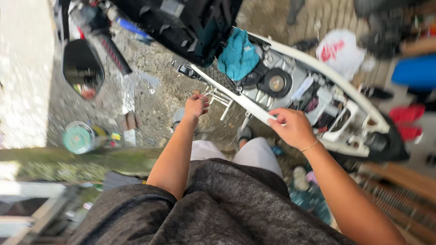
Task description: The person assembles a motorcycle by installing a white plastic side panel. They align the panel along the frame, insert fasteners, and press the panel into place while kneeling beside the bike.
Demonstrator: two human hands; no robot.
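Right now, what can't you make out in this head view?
- Left hand: closed, contents hidden by its own fingers.
- Right hand fingertips: curled over the white scooter frame, grip underneath unseen.
- Parts under the teal cloth: covered.
- Round mirror reflection: motion-blurred.

hands: 2, left hand (pixel 196 106) + right hand (pixel 293 127)
scooter body, white, opened up: 1 (pixel 345 93)
teal cloth: 1 (pixel 238 56)
round black part w/ metal centre: 1 (pixel 275 83)
mirror, black: 1 (pixel 82 68)
handlebar grip, black: 1 (pixel 113 53)
round green tin: 1 (pixel 78 138)
white plastic bag w/ red print: 1 (pixel 339 51)
thin bracelet, right wrist: 1 (pixel 310 146)
sandalled feet: 2, approx, partly hidden (pixel 245 134)
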